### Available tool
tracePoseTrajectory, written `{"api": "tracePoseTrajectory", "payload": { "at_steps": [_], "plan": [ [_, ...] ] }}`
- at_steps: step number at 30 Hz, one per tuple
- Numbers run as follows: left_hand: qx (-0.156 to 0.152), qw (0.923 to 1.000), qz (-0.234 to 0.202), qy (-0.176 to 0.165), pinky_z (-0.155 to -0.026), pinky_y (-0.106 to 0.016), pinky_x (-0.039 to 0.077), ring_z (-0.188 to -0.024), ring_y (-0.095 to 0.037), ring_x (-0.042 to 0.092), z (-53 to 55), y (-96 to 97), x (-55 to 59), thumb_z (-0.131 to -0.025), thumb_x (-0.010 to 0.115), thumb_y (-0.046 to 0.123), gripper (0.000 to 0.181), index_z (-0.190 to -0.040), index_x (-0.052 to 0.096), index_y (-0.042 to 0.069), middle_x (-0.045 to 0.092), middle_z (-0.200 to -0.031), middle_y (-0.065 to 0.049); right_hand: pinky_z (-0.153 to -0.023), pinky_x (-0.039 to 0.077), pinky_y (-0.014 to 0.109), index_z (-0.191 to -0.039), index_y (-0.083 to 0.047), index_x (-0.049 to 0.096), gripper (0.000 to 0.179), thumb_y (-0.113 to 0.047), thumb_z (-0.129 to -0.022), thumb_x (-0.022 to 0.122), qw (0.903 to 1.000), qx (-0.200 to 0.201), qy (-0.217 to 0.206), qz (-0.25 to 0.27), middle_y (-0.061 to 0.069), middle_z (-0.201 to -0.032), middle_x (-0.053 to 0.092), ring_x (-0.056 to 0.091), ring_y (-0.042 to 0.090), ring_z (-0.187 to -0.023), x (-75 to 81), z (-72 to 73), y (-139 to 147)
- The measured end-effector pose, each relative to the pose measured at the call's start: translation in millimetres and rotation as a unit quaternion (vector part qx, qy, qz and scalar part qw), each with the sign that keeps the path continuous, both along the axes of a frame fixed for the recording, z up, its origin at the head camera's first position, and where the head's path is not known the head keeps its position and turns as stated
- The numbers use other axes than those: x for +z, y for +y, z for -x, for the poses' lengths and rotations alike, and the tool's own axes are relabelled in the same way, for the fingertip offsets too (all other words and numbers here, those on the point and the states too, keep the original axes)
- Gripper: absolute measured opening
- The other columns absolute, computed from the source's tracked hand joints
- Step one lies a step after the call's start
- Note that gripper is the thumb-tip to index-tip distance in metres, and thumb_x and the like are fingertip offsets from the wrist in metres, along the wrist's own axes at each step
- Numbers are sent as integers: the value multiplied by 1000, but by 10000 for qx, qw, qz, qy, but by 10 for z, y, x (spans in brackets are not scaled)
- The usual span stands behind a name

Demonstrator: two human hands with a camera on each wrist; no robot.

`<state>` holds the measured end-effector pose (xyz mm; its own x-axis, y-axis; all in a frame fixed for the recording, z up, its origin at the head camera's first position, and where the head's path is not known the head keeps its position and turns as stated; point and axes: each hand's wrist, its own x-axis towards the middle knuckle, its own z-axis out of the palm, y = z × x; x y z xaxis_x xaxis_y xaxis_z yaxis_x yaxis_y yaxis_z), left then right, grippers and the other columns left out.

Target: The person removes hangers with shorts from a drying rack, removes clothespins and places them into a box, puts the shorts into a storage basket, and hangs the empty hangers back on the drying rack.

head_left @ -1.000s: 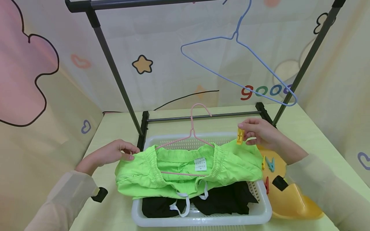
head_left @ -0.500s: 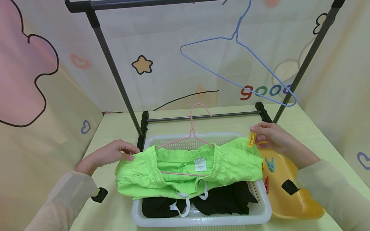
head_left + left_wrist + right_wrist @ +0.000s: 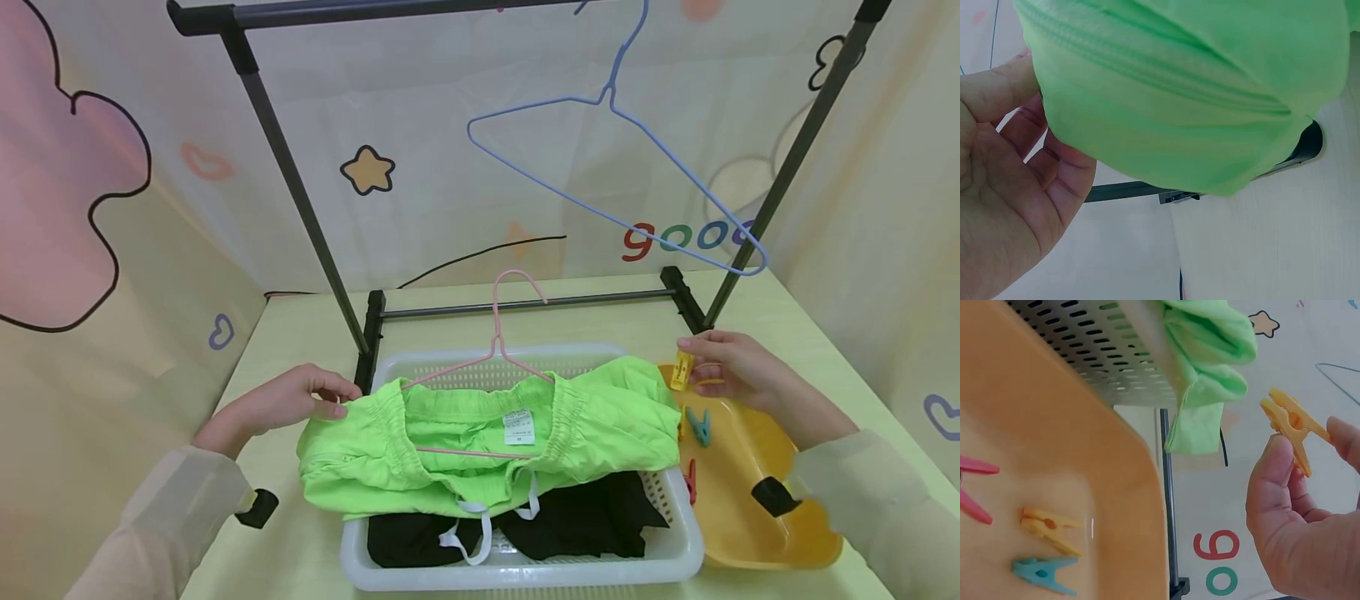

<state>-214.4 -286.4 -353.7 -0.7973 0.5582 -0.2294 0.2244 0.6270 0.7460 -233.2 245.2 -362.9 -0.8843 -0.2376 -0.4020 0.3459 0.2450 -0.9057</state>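
Lime-green shorts point(image 3: 465, 492) with a white drawstring lie spread across a white basket point(image 3: 525, 577). A pink hanger point(image 3: 498, 333) runs inside their waistband, its hook standing up behind. My left hand point(image 3: 303, 396) pinches the left end of the waistband between thumb and fingers; in the left wrist view the green cloth hides some of the fingertips. Off the right end of the shorts, my right hand point(image 3: 738, 371) pinches a yellow clothespin point(image 3: 681, 370) above the rim of a yellow tray point(image 3: 750, 533). In the right wrist view the clothespin point(image 3: 1294, 422) sits between thumb and finger.
Black clothing point(image 3: 577, 517) lies in the basket under the shorts. The tray holds a teal clothespin point(image 3: 1041, 572), another yellow clothespin point(image 3: 1050, 528) and a red clothespin point(image 3: 691, 481). A black rack point(image 3: 300, 196) rises behind, and a blue hanger point(image 3: 555, 187) hangs above.
My right hand has moved right and slightly down with the yellow clothespin, from over the right end of the shorts to beyond it, over the tray. The left hand has stayed in place.
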Motion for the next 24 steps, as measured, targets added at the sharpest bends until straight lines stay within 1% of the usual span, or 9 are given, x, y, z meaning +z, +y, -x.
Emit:
{"api": "tracePoseTrajectory", "payload": {
  "at_steps": [6, 12, 15, 19, 24],
  "plan": [
    [-3, 10000, -17, -12, -80, -34, 43, -94, -21, 55, -1, 4, -1, -81, 59, 8, 31, -109, 59, -5, 61, -108, -18, -68, 50, 21, -93, -13, 46, 22, -34, -89, 50, 9998, -37, -94, -196, -7, -73, 57, 58, 10, -68, -73, -18, 93],
    [-16, 10000, 37, -10, -80, -32, 44, -94, -21, 55, 5, 8, 1, -81, 58, 7, 31, -109, 59, -5, 61, -108, -19, -68, 50, 23, -88, -15, 48, 18, -34, -88, 51, 9994, -72, -256, -218, -7, -71, 57, 58, 10, -67, -146, -36, 178],
    [-49, 10000, 46, -8, -79, -31, 44, -95, -21, 56, 8, 11, 3, -81, 58, 7, 31, -109, 59, -5, 61, -108, -19, -68, 50, 23, -89, -14, 46, 20, -33, -88, 51, 9990, -96, -328, -289, -6, -70, 55, 58, 10, -66, -183, -47, 203],
    [-67, 10000, 66, -12, -80, -32, 44, -95, -21, 56, 14, 10, 2, -81, 58, 7, 31, -109, 59, -5, 61, -107, -18, -67, 51, 24, -94, -10, 45, 26, -34, -88, 52, 9983, -41, -387, -437, -5, -69, 53, 59, 10, -65, -243, -60, 236],
    [-81, 9999, 89, 6, -80, -30, 44, -96, -22, 56, 19, 7, -2, -81, 58, 7, 31, -109, 59, -5, 61, -108, -18, -67, 51, 24, -98, -8, 45, 30, -35, -87, 52, 9957, -9, -547, -746, -4, -70, 54, 58, 11, -65, -326, -57, 271]
  ]
}}
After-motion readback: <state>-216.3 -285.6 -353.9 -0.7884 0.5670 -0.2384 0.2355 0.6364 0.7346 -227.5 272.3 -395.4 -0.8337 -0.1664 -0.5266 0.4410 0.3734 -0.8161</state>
